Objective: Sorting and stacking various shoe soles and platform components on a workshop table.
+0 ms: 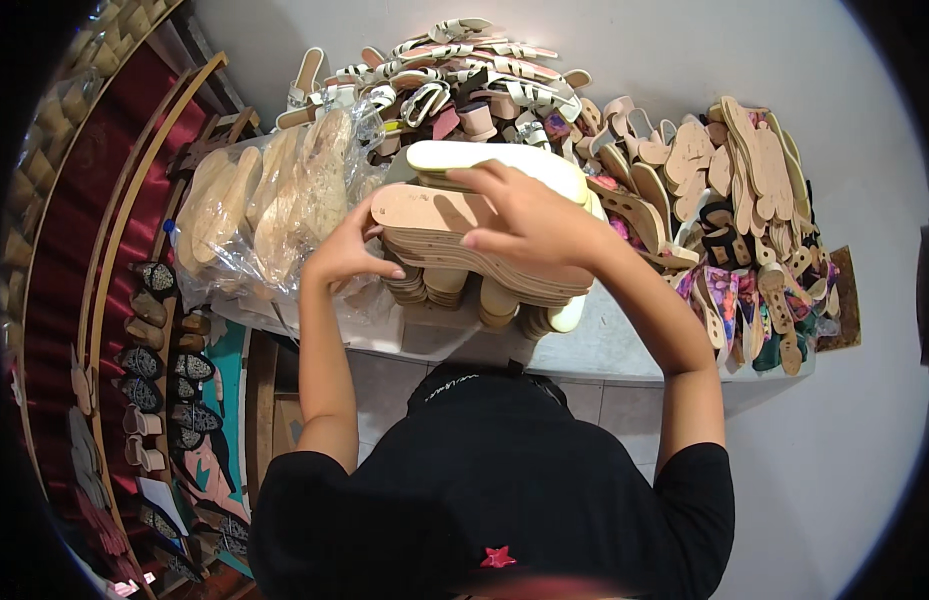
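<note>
A tall stack of tan, shoe-shaped insole boards (434,207) stands on the table in front of me. At the stack's left end is my left hand (339,252), its thumb stretched out along the front and its fingers spread by the end. My right hand (534,225) hovers over or rests on the stack's right part with fingers apart; contact is hard to tell. Pale yellow-white sole pieces (494,157) lie just behind the stack. Below its front edge, bundles of wooden-looking heel-end pieces (499,303) show; their far parts are hidden.
Clear plastic bags of tan soles (274,200) sit left on the table (624,345). White strappy sandals (464,60) pile up at the back. Loose insoles (754,170) and colourful sandals (719,300) crowd the right. A shelf of shoes (139,365) stands at far left.
</note>
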The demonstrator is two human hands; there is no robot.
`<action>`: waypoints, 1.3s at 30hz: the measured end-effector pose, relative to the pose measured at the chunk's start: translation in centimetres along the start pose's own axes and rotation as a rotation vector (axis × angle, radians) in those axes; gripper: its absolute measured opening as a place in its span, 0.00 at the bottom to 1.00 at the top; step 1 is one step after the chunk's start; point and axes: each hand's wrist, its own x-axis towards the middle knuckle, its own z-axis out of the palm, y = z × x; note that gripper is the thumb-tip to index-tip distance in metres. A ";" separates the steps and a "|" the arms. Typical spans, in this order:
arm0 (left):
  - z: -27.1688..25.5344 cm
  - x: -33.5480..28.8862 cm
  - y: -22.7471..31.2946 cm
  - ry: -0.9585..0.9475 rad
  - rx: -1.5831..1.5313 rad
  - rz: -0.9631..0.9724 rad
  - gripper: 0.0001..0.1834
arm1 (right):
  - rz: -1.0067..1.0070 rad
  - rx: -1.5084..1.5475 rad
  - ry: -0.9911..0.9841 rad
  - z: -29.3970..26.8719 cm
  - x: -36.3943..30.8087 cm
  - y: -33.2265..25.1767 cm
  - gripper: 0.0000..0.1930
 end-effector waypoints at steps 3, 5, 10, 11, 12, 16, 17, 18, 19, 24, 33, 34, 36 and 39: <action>-3.0 -0.6 2.1 -0.120 0.021 0.093 0.46 | -0.067 -0.029 0.212 -2.6 -1.1 2.4 0.28; -4.9 -0.4 3.8 -0.103 0.231 0.023 0.37 | 0.114 0.064 0.264 -4.7 -2.5 3.6 0.25; -6.8 4.4 5.2 0.027 0.169 0.068 0.27 | 0.465 0.486 0.261 -3.4 -6.0 13.5 0.27; -6.4 5.8 5.7 0.049 0.208 0.030 0.25 | 0.629 0.622 0.206 -2.8 -6.3 14.7 0.29; -6.3 6.8 5.7 0.055 0.208 0.035 0.25 | 0.656 0.599 0.118 -2.4 -6.0 15.2 0.32; -4.9 11.7 3.7 -0.228 0.188 -0.214 0.30 | 0.689 0.522 -0.053 -1.0 -4.6 17.4 0.41; -4.6 12.7 3.6 -0.326 0.232 -0.282 0.31 | 0.716 0.520 -0.074 -1.0 -4.1 17.6 0.43; -4.2 13.5 3.7 -0.354 0.229 -0.345 0.30 | 0.715 0.519 -0.071 -1.2 -3.6 17.9 0.43; -4.2 14.2 3.4 -0.353 0.231 -0.344 0.30 | 0.704 0.549 -0.105 -1.5 -3.2 18.0 0.44; -3.2 16.0 0.9 -0.519 0.279 -0.466 0.35 | 0.666 0.531 -0.275 -1.8 -1.1 18.9 0.43; -2.7 16.8 1.4 -0.616 0.301 -0.543 0.42 | 0.550 0.490 -0.468 -0.8 1.1 20.7 0.39; -2.7 17.1 1.1 -0.622 0.299 -0.565 0.41 | 0.548 0.489 -0.470 -0.9 1.3 20.5 0.39; -2.5 17.5 1.3 -0.627 0.298 -0.589 0.41 | 0.578 0.453 -0.480 -1.0 1.5 20.1 0.38; -2.5 18.2 1.0 -0.600 0.321 -0.641 0.37 | 0.628 0.454 -0.601 -2.0 2.3 19.4 0.39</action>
